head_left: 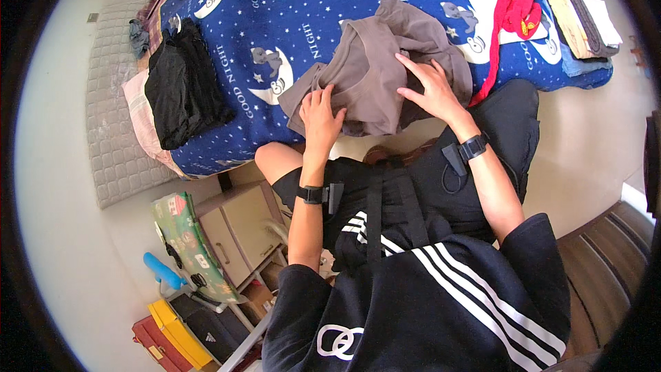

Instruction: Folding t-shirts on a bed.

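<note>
A crumpled grey-brown T-shirt (375, 62) lies at the near edge of the bed, its round neckline facing left. On the shirt's near left part rests my left hand (321, 118), fingertips at the fabric by the neckline and thumb held apart. My right hand (432, 89) is over the shirt's right side, with thumb and fingers spread and the fingertips at the cloth. Neither hand is closed round the fabric as far as I can see. Some folds under the fingers are hidden.
A blue patterned bedsheet (241, 0) covers the bed. Black clothing (184, 86) lies at left. Toward the right are a red strap-like cloth (513, 17) and folded clothes (578, 21). A cabinet (234, 234) and yellow folder-like item (179, 334) stand at lower left.
</note>
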A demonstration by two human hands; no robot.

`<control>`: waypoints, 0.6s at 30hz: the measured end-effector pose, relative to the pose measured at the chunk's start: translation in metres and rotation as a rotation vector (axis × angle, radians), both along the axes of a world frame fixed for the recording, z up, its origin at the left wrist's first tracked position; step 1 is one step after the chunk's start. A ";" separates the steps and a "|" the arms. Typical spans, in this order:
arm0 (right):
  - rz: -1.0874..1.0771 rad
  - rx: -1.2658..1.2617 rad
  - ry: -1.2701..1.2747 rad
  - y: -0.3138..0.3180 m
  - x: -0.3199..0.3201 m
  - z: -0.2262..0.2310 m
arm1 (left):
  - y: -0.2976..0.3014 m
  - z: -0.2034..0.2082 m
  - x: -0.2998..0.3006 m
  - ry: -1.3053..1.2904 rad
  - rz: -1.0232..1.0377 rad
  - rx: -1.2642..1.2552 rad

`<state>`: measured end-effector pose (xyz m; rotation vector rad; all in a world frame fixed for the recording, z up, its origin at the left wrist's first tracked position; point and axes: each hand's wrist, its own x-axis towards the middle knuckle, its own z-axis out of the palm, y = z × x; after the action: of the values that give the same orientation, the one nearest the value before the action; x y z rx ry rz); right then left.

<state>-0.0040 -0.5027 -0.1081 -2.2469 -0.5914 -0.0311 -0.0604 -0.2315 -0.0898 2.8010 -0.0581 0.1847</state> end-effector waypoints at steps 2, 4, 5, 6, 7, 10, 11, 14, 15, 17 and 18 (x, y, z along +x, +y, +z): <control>-0.015 0.006 -0.005 -0.002 0.001 -0.004 | -0.002 0.000 -0.001 0.030 -0.032 0.000; 0.000 0.012 0.101 -0.002 0.001 -0.005 | -0.004 0.000 -0.003 0.061 -0.057 0.002; 0.000 0.010 0.102 -0.001 0.001 -0.005 | -0.006 -0.001 -0.004 0.075 -0.090 0.007; -0.003 0.010 0.101 -0.001 0.002 -0.006 | -0.010 -0.001 -0.004 0.089 -0.123 0.011; -0.006 0.011 0.101 0.000 0.002 -0.006 | -0.015 0.000 -0.005 -0.032 -0.166 0.006; -0.006 0.011 0.111 0.000 0.002 -0.009 | -0.020 -0.002 0.002 -0.080 -0.180 -0.121; -0.007 0.008 0.112 -0.001 0.003 -0.010 | -0.024 -0.003 0.003 -0.059 -0.089 -0.150; -0.003 0.015 0.100 -0.001 0.002 -0.012 | -0.031 -0.001 0.015 -0.093 0.074 -0.297; -0.012 0.041 0.060 -0.001 0.003 -0.012 | -0.031 -0.002 0.021 -0.131 0.074 -0.304; -0.022 0.065 0.021 -0.001 0.003 -0.013 | -0.033 -0.004 0.026 -0.112 0.097 -0.303; -0.022 0.061 0.031 0.000 0.003 -0.013 | -0.034 -0.005 0.029 -0.094 0.118 -0.300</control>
<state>-0.0013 -0.5032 -0.1215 -2.1910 -0.5420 -0.0250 -0.0314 -0.2654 -0.0945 2.4966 0.1051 0.3247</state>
